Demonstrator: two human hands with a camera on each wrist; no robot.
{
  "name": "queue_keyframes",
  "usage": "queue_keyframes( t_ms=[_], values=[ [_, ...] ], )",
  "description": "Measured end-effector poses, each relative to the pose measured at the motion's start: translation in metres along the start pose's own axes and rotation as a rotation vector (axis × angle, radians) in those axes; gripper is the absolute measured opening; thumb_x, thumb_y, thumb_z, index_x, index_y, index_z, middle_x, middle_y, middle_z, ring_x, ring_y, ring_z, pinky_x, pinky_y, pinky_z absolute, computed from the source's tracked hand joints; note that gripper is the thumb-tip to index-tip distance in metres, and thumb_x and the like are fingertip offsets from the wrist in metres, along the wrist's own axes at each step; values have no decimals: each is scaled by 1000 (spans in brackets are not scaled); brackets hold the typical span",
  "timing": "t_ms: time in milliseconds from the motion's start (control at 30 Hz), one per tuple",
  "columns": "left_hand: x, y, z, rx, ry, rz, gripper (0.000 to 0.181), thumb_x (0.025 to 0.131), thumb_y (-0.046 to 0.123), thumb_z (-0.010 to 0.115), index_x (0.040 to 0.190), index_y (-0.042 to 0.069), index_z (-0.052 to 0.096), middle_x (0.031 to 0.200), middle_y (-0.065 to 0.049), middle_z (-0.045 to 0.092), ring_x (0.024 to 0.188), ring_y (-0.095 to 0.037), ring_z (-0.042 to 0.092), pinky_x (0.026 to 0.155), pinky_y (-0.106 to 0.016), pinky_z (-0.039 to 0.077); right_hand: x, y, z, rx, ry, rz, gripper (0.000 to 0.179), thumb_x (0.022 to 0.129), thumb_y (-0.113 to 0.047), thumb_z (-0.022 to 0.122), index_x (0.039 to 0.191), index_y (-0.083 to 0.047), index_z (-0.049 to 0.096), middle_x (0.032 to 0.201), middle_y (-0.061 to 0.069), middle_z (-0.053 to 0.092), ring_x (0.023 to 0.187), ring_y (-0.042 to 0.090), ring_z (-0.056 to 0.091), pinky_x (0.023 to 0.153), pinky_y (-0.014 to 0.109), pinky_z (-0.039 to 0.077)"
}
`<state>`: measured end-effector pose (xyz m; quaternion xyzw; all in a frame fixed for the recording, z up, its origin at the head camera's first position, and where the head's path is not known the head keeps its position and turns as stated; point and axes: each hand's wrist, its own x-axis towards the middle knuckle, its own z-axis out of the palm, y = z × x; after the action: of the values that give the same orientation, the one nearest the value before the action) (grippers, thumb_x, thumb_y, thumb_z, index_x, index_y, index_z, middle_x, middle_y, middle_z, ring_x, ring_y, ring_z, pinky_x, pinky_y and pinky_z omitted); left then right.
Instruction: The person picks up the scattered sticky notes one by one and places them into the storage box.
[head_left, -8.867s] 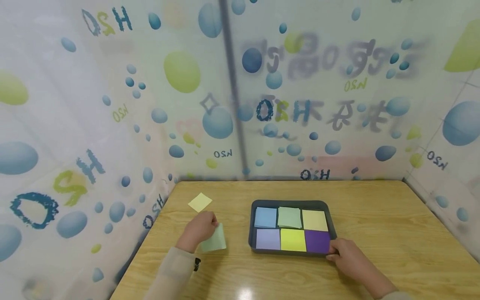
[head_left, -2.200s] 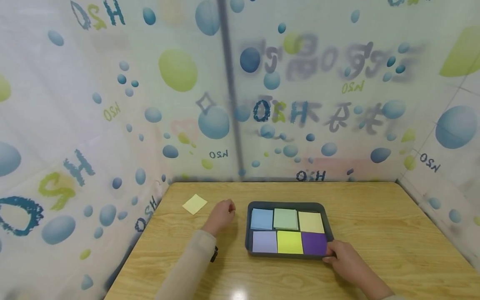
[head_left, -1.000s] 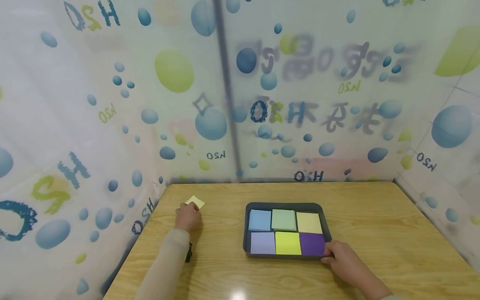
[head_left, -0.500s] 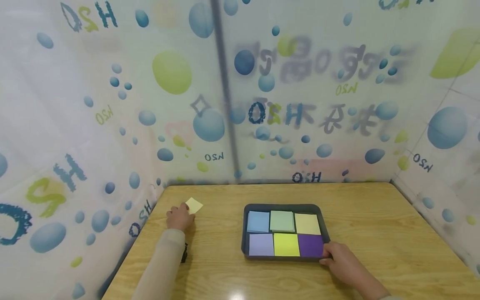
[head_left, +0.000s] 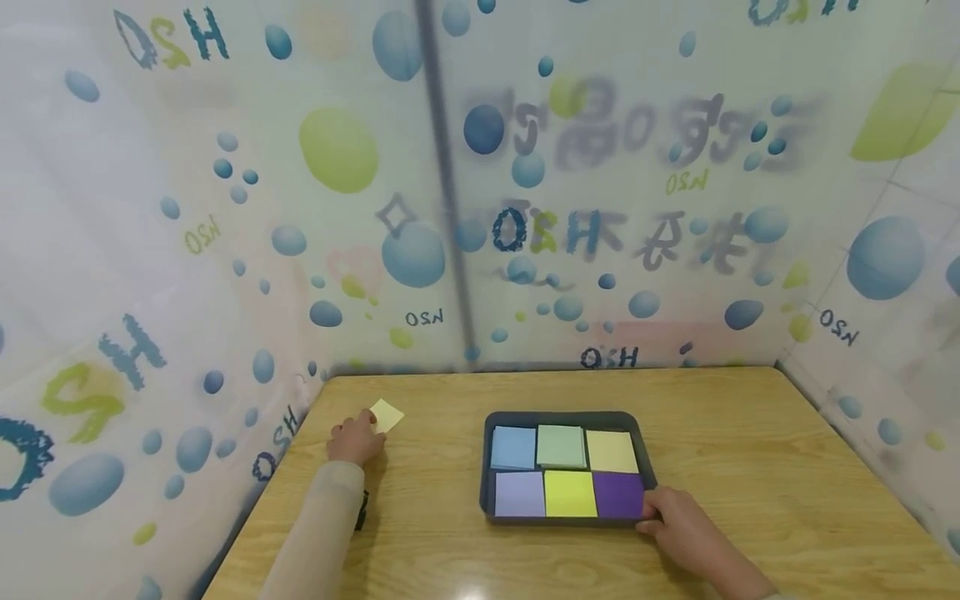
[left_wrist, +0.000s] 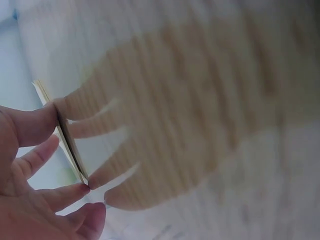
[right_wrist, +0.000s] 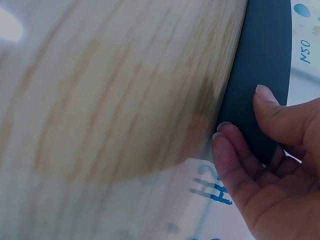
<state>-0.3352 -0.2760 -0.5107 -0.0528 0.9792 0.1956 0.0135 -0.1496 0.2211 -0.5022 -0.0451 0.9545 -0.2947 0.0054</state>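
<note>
At the table's left, my left hand (head_left: pixel 354 440) is at a small pale yellow sticky note pad (head_left: pixel 387 415) lying on the wood. In the left wrist view the pad (left_wrist: pixel 71 145) shows edge-on, with the thumb at one end and fingertips at the other, pinching it. My right hand (head_left: pixel 686 529) grips the front right corner of a dark grey tray (head_left: pixel 555 521). The right wrist view has the thumb on the tray's side wall (right_wrist: pixel 260 55) and the fingertips near its bottom edge.
Inside the tray lie square sticky notes in two rows: blue (head_left: pixel 513 448), light green (head_left: pixel 561 446), cream (head_left: pixel 611 451), lavender (head_left: pixel 519 495), yellow (head_left: pixel 570 493) and purple (head_left: pixel 618 494). A patterned curtain (head_left: pixel 337 275) hangs behind the wooden table (head_left: pixel 435 550).
My left hand earlier held light green notes on the table, which are gone from there. It then moved left from beside the tray to the pale yellow pad. The right hand stayed at the tray.
</note>
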Motion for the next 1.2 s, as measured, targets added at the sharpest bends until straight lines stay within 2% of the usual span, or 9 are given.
queue_keyframes(
  t_ms=[233, 433, 600, 733, 800, 867, 1033, 1133, 1200],
  values=[
    [-1, 2, 2, -22, 20, -4, 33, 95, 23, 63, 120, 3, 54, 129, -35, 45, 119, -56, 42, 93, -67, 39, 0, 0, 1, 6, -2, 18, 32, 82, -3, 79, 67, -13, 52, 69, -4, 51, 68, 13, 44, 60, 24, 36],
    [-1, 8, 2, -192, 107, 33, 43, 88, 4, 72, 122, -3, 47, 137, -37, 25, 114, -56, 46, 93, -61, 46, 0, 0, 1, 1, -6, 18, 32, 82, -3, 79, 67, -13, 52, 69, -4, 51, 68, 13, 45, 61, 25, 37],
    [-2, 14, -1, -270, 119, 59, 49, 85, -6, 71, 126, -3, 44, 131, -32, 23, 98, -43, 54, 83, -49, 50, 1, -1, 0, -7, -9, 27, 32, 82, -3, 79, 68, -13, 52, 70, -3, 51, 69, 13, 45, 61, 25, 36],
    [-4, 17, -3, -314, 101, 52, 53, 86, -5, 71, 130, -1, 42, 133, -32, 22, 101, -41, 53, 85, -47, 50, 0, -1, 0, -11, -7, 29, 32, 82, -4, 79, 68, -13, 52, 70, -3, 50, 69, 13, 44, 61, 25, 36],
    [-5, 17, -4, -343, 92, 41, 53, 86, -4, 71, 131, -1, 43, 133, -32, 23, 103, -41, 52, 87, -47, 49, 0, -1, 0, -12, -5, 25, 32, 82, -4, 79, 68, -13, 52, 70, -3, 50, 69, 13, 44, 61, 25, 36],
    [-3, 16, -4, -363, 97, 38, 51, 87, -3, 70, 132, -3, 46, 126, -33, 33, 101, -39, 52, 85, -44, 49, 0, -1, 0, -9, -4, 22, 32, 82, -5, 79, 68, -13, 52, 70, -3, 50, 69, 13, 44, 61, 25, 36],
    [1, 15, -6, -391, 101, 28, 47, 88, -6, 58, 135, -5, 51, 98, -22, 54, 71, -21, 48, 60, -29, 43, -1, 0, 0, -10, 4, 2, 32, 82, -5, 80, 68, -13, 52, 70, -4, 50, 69, 12, 43, 61, 24, 36],
    [3, 15, -8, -421, 90, 10, 46, 92, -6, 47, 138, -2, 50, 104, -22, 56, 59, -14, 42, 52, -25, 39, -1, 0, 0, -14, 3, 1, 32, 82, -5, 80, 68, -14, 52, 71, -4, 50, 69, 12, 43, 61, 24, 36],
    [4, 16, -10, -433, 104, 9, 45, 94, -5, 43, 139, 1, 49, 112, -26, 56, 59, -16, 43, 53, -25, 39, -1, 0, 0, -16, 3, 1, 32, 82, -5, 80, 68, -13, 52, 70, -4, 50, 69, 12, 44, 61, 24, 36]
  ],
)
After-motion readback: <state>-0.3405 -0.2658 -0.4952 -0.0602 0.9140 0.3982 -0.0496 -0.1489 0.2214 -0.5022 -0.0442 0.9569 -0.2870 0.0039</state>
